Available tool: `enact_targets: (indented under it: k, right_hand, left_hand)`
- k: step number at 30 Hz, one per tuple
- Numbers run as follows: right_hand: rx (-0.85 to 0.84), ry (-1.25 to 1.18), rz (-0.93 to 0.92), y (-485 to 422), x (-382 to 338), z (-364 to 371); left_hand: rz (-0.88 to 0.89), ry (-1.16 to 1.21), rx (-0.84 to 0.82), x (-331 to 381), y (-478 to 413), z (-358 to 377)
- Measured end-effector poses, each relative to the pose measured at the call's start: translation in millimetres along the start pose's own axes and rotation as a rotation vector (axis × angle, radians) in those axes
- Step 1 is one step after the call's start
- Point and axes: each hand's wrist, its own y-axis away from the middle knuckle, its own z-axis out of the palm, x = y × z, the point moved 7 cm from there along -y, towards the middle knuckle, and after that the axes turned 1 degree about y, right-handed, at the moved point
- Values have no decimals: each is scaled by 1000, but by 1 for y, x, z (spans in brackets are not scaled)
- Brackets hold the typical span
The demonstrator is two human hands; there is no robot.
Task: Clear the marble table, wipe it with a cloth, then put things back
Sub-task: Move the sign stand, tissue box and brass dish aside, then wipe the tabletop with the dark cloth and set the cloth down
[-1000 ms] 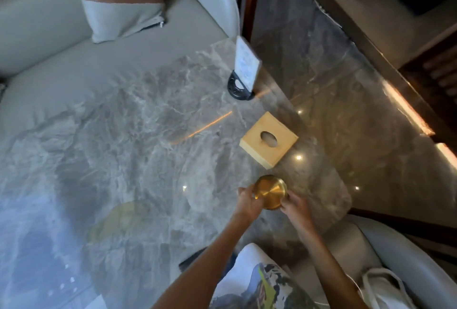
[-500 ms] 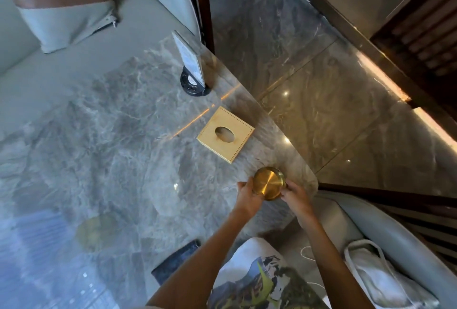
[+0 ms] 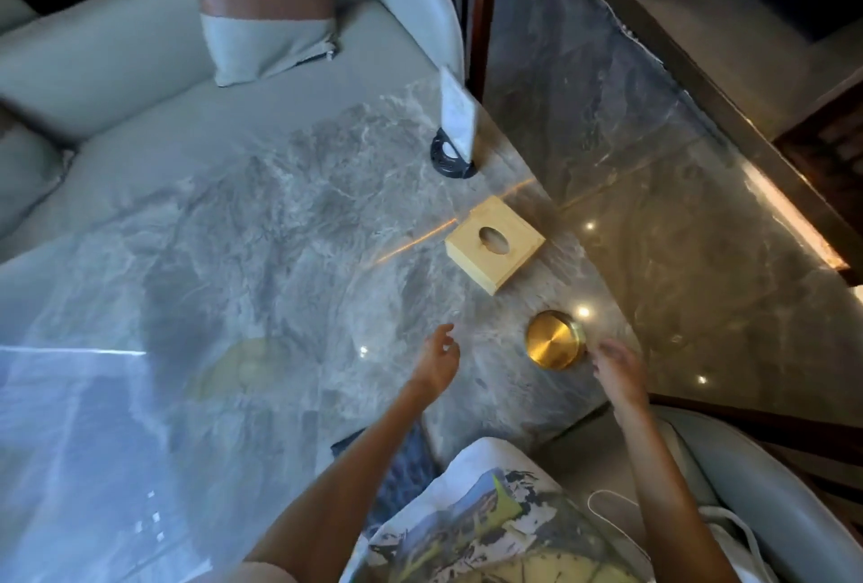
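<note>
Head view, looking down over the marble table point(image 3: 261, 255). Round brass tin point(image 3: 555, 339) set flat near the table's right edge, lid up, held by nothing. Right hand point(image 3: 618, 372) just beside the tin on its right and slightly nearer the body, fingers point(image 3: 602, 349) loosely spread and curled, blurred; touching the tin's rim or just short of it could not be told. Left hand point(image 3: 439, 358) well apart from the tin on its left, above the marble, fingers half open and empty. Square wooden box point(image 3: 495, 244) with an oval hole in its top lay beyond the tin, near it, not touching. Farther back, close to the table's far edge, stood a white card point(image 3: 457, 115) upright in a dark round stand point(image 3: 449, 160). Grey sofa point(image 3: 116, 68) with a two-tone cushion point(image 3: 266, 17) behind the table.
</note>
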Motion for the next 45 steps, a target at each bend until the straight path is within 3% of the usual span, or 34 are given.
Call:
enact_targets:
  k: [4,10,18,23,30,39,43,45]
  right_hand:
    - [-38,61,-158,20,-18,20]
    - [-373,242,-334,123,-30,114]
    - [-754,617,-426,220,32,206]
    - [-789,843,-665,232,40,228]
    - [-900,1163,-664,228,58,228]
    - [-918,1038,-660,240,20,220]
    - [-982,870,-489,251,11,233]
    - [-1017,665,-268,252,16,244]
  left_hand:
    - [-30,124,152,-54,32,-78]
    - [-124,178,324,-154,107,-147]
    - [-274,258,393,-232,179,-133]
    - [-335,267,356,-238,189,-112]
    - [-374,402,327,-254,164,-70]
    - [-308,424,287,-228,168,-67]
    - [-185,710,173,-203,173,-70]
    - [-116,781,155,-188,176,-77]
